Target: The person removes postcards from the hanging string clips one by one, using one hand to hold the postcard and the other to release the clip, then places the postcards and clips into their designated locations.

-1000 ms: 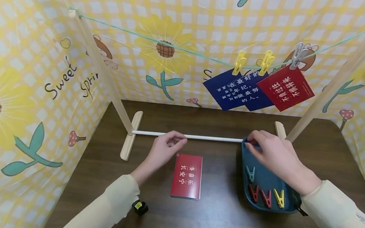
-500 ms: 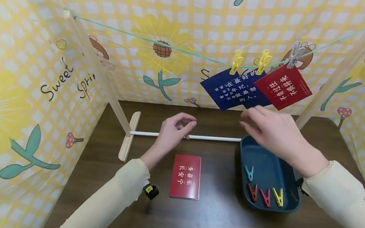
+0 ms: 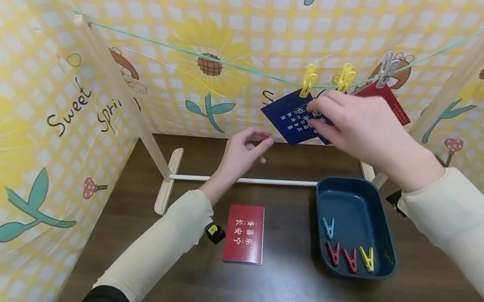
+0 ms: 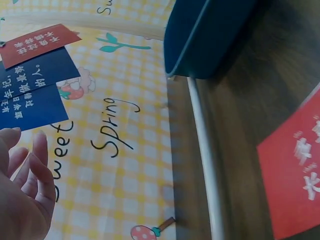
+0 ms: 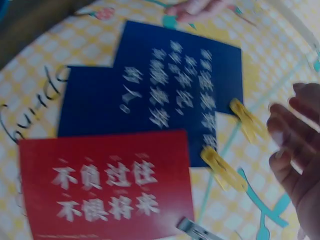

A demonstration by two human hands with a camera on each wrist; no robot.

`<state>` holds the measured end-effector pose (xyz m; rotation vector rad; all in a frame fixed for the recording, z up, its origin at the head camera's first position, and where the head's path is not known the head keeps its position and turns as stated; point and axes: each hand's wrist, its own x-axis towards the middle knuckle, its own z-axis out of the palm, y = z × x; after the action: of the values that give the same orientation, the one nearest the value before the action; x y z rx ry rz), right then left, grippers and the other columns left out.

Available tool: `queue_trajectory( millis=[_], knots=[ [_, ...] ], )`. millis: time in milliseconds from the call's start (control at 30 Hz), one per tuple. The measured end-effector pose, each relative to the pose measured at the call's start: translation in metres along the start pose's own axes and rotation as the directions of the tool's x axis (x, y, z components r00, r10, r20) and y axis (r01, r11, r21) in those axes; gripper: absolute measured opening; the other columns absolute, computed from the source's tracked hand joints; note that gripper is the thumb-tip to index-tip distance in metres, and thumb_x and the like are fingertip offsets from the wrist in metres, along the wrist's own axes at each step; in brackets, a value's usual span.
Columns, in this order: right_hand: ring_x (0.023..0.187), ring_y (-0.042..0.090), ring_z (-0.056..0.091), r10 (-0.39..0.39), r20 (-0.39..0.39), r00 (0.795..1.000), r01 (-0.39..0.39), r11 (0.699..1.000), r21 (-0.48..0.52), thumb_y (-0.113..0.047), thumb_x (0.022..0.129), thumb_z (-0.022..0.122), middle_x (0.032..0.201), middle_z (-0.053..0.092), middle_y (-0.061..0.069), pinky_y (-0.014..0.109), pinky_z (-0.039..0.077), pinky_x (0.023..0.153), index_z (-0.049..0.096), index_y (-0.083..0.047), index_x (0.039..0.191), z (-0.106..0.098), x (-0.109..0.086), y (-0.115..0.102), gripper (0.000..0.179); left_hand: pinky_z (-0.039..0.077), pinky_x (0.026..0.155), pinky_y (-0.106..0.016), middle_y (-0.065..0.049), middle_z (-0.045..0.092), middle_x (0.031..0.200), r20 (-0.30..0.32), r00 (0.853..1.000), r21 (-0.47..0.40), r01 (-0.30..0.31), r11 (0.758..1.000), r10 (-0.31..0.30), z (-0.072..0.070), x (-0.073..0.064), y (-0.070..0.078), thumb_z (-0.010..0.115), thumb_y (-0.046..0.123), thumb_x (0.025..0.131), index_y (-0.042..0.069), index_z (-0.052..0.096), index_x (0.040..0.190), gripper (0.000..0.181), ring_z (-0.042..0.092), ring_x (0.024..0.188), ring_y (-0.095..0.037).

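We hold our right hand [image 3: 367,127] before two overlapping blue cards [image 3: 284,118], which hang by yellow clips [image 3: 309,82] from a green line [image 3: 237,66]; its fingers are bent and apart. Our left hand [image 3: 243,150] hovers near them, fingers loosely bent, slightly apart. A red card [image 3: 245,234] lies on the desk [image 3: 279,298].

2 dark blue cards [image 3: 284,118] with white characters hang tilted and overlapping on a green line [image 3: 237,66]. The left yellow clip [image 3: 309,82] and right yellow clip [image 3: 345,77] each grip 1 card's corner. The right hand [image 3: 362,131], fingers loosely bent, is on their near side; the left hand [image 3: 245,151] is just left of and below them.
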<state>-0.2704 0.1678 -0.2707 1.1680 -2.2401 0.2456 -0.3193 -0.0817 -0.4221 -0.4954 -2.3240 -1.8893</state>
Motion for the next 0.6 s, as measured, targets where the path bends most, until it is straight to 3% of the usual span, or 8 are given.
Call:
queue_trajectory(
  millis=[167, 333, 467, 600],
  knots=[
    [0.068, 0.029, 0.070, -0.023, 0.002, 1.000, 0.023, 1.000, 0.013, -0.014, 0.095, 0.078, 0.100, 0.074, 0.014, 0.042, 0.055, 0.053, 0.067, -0.003, 0.113, -0.011, 0.022, 0.011, 0.024, 0.048, 0.051, -0.024, -0.017, 0.072, 0.115, -0.010, 1.000, -0.059, -0.005, 0.998, 0.005, -0.001, 0.015, 0.009, 0.073, 0.014, 0.099, -0.002, 0.070, 0.120, 0.026, 0.064, 0.057, -0.013],
    [0.086, 0.033, 0.071, -0.014, -0.019, 1.000, 0.014, 1.000, -0.017, -0.014, 0.096, 0.077, 0.106, 0.075, 0.016, 0.048, 0.058, 0.061, 0.068, -0.002, 0.115, -0.018, 0.041, 0.023, 0.024, 0.045, 0.049, -0.026, -0.011, 0.072, 0.113, 0.004, 1.000, -0.058, 0.016, 0.998, -0.016, -0.005, 0.023, 0.014, 0.075, 0.019, 0.098, 0.005, 0.071, 0.118, 0.024, 0.066, 0.059, -0.017],
    [0.103, 0.035, 0.062, -0.011, -0.033, 0.999, 0.011, 1.000, -0.011, -0.013, 0.095, 0.078, 0.112, 0.073, 0.017, 0.050, 0.058, 0.077, 0.071, -0.003, 0.113, -0.021, 0.049, 0.034, 0.023, 0.045, 0.049, -0.023, -0.012, 0.072, 0.112, 0.021, 0.999, -0.083, 0.043, 0.996, -0.041, -0.001, 0.025, 0.014, 0.075, 0.018, 0.098, 0.004, 0.070, 0.118, 0.025, 0.066, 0.058, -0.013],
    [0.120, 0.037, 0.053, 0.058, 0.072, 0.996, -0.061, 0.997, 0.037, -0.018, 0.094, 0.079, 0.121, 0.071, 0.019, 0.052, 0.048, 0.102, 0.071, -0.002, 0.118, -0.020, 0.054, 0.043, 0.030, 0.044, 0.048, -0.022, -0.014, 0.072, 0.110, 0.022, 0.999, -0.109, 0.046, 0.993, -0.044, 0.003, 0.025, 0.014, 0.075, 0.015, 0.098, 0.000, 0.069, 0.115, 0.023, 0.065, 0.056, -0.010]
  ],
)
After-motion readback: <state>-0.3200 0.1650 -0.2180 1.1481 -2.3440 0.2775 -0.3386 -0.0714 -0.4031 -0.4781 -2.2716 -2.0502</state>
